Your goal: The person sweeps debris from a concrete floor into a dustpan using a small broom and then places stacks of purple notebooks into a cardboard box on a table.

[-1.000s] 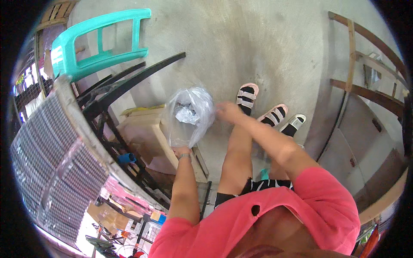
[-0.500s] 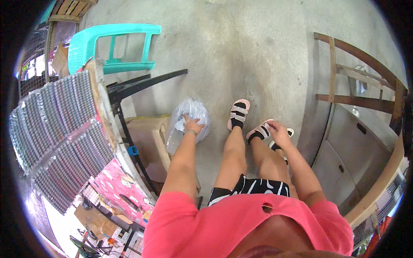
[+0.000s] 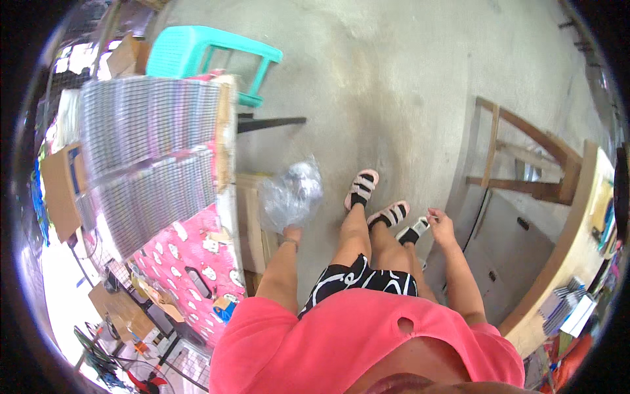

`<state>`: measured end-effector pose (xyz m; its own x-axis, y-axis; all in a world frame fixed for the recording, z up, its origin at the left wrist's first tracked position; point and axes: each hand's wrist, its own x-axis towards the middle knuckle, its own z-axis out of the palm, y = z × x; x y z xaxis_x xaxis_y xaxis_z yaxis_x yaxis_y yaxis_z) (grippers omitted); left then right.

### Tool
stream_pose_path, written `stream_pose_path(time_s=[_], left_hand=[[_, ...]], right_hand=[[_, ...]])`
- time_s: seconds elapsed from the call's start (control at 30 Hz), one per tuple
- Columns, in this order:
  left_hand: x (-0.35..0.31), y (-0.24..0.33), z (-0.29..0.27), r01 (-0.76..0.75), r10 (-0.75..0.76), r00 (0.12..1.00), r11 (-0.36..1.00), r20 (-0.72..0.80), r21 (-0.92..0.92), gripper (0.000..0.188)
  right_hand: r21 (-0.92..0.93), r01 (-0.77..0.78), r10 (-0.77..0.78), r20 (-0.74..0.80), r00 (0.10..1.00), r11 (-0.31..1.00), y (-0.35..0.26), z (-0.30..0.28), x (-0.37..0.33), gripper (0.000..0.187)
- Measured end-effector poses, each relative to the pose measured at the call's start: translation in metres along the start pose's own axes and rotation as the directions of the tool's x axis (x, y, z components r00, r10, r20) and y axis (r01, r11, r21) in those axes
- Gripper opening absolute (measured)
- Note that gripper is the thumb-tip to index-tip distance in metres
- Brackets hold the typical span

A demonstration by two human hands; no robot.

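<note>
A clear plastic bag point(image 3: 292, 194), crumpled and puffed out, hangs from my left hand point(image 3: 292, 233). That hand is closed on its near end; the bag mostly covers my fingers. What the bag holds, if anything, is hard to make out. My right hand point(image 3: 443, 226) hangs by my right leg with nothing visible in it, the fingers loosely bent and a little apart. A white and black sandal point(image 3: 413, 230) shows just left of it. My pink strapped sandals point(image 3: 362, 188) stand on the concrete floor point(image 3: 407, 118).
A striped woven mat point(image 3: 151, 125) and pink patterned cover point(image 3: 187, 246) lie on the table at left. Beyond lies a tipped turquoise stool point(image 3: 174, 52). A black bar point(image 3: 272, 123) juts over the floor. At right are a wooden frame point(image 3: 489, 144) and grey cabinet point(image 3: 505, 249).
My left hand was spread on the bag; now it grips the near end and has lifted the bag. My right hand has shifted slightly down and right. The view has turned.
</note>
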<state>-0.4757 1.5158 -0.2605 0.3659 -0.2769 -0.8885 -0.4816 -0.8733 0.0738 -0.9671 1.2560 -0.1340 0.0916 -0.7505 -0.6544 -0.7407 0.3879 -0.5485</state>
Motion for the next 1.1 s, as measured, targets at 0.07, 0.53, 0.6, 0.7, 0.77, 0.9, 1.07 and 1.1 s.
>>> stream_pose_path(time_s=[0.07,0.53,0.6,0.7,0.77,0.9,1.07,1.1], left_hand=[[-0.049,0.123,-0.018,0.002,-0.011,0.999,0.983,-0.046,-0.181,0.037],[-0.272,0.308,-0.237,-0.661,0.653,0.75,0.735,-0.104,-0.151,0.042],[-0.306,0.309,-0.247,-0.61,0.595,0.791,0.75,-0.141,-0.256,0.042],[-0.348,0.353,-0.293,-0.488,0.504,0.858,0.746,-0.096,-0.453,0.041],[-0.344,0.388,-0.304,-0.553,0.537,0.819,0.647,-0.202,-0.524,0.041],[-0.331,0.465,-0.331,-0.613,0.614,0.746,0.48,-0.258,-0.628,0.039],[-0.292,0.522,-0.361,-0.498,0.627,0.756,0.366,-0.187,-0.786,0.039],[-0.296,0.489,-0.357,-0.435,0.493,0.845,0.409,-0.206,-0.802,0.04]], right_hand=[[-0.003,0.015,-0.016,-0.039,0.999,1.0,-0.035,-0.029,-0.008,0.03],[-0.756,0.442,-0.226,0.379,0.897,0.484,0.177,-0.14,0.013,0.025],[-0.569,0.08,0.125,0.311,0.942,0.819,0.138,-0.138,0.019,0.026],[-0.508,-0.082,0.242,0.258,0.935,0.858,0.078,-0.181,0.073,0.027],[-0.467,-0.144,0.269,0.212,0.94,0.872,0.038,-0.214,0.122,0.027],[-0.366,-0.237,0.289,0.094,0.953,0.9,-0.049,-0.271,0.247,0.028],[-0.283,0.155,-0.145,0.055,0.988,0.947,-0.239,-0.323,0.408,0.033],[-0.102,0.073,-0.05,0.218,0.975,0.992,-0.331,-0.251,0.382,0.033]])
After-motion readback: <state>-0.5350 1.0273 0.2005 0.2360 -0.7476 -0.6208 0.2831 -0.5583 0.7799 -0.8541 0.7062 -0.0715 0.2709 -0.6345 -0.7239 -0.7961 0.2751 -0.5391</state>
